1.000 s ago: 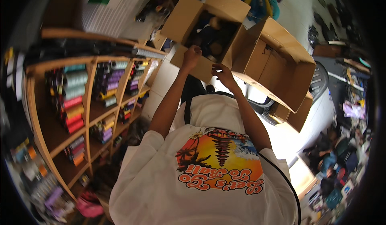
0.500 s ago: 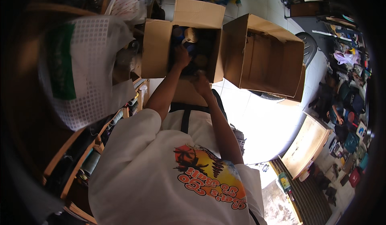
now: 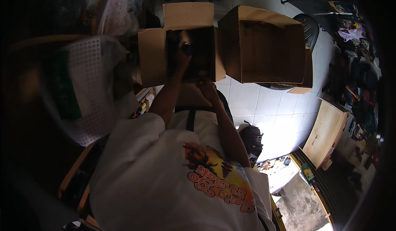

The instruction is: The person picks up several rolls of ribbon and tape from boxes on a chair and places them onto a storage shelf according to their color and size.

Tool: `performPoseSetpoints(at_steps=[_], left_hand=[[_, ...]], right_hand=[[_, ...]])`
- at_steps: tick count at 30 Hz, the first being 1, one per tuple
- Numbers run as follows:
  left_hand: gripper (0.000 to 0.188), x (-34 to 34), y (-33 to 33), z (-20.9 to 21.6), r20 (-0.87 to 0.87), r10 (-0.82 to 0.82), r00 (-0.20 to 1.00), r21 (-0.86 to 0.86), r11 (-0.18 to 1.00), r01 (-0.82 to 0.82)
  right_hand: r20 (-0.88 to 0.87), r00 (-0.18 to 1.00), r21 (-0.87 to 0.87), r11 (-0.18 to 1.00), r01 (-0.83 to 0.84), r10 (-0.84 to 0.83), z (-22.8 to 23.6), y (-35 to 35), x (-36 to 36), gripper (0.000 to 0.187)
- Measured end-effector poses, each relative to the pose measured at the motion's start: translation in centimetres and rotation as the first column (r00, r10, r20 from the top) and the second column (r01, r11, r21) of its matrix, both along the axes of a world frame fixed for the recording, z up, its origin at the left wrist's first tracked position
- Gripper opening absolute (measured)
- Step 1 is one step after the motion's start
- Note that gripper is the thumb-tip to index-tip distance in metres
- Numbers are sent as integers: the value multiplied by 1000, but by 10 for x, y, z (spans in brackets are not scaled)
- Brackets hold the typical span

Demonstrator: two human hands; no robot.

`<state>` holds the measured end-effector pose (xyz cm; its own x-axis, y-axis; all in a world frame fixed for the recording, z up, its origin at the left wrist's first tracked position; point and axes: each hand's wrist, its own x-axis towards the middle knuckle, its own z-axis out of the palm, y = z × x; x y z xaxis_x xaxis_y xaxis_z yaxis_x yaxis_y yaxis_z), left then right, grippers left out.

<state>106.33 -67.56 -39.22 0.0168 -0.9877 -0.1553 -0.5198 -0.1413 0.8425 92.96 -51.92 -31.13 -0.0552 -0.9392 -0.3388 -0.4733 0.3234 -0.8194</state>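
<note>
Left hand (image 3: 182,58) of mine, over the near flap (image 3: 190,94) a second ago, is now inside the open box (image 3: 188,15) beside a pale thing (image 3: 186,37), so my work sits there (too dark to tell its grip); my right hand (image 3: 206,86), hold also unclear, is at the near edge.

Brown cardboard box (image 3: 188,16), flaps spread, tan object (image 3: 186,37) inside, shadowed

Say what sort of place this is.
Likely a cluttered storeroom or workshop, though much of the picture is dark: open cardboard boxes side by side, a whitish plastic bag at left, and a jumble of goods along the right of the tiled floor.
</note>
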Motion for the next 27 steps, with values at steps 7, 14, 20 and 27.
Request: performPoseSetpoints(at_steps=[7,14,20,27], left_hand=[[62,34,4,101,-274,21,961,217,975,40],[57,33,32,220,-542,-22,840,356,900,253],[65,52,72,259,-216,-466,858,167,848,502],[62,25,117,376,-21,-567,824,32,823,567]], right_hand=[[345,921,-93,969,228,-183,-17,-14,-23,33],[462,773,35,879,475,-436,133,-55,-29,49],[254,954,-387,921,-50,159,148,-72,-45,44],[329,918,-358,929,-93,219,252,-8,-56,36]])
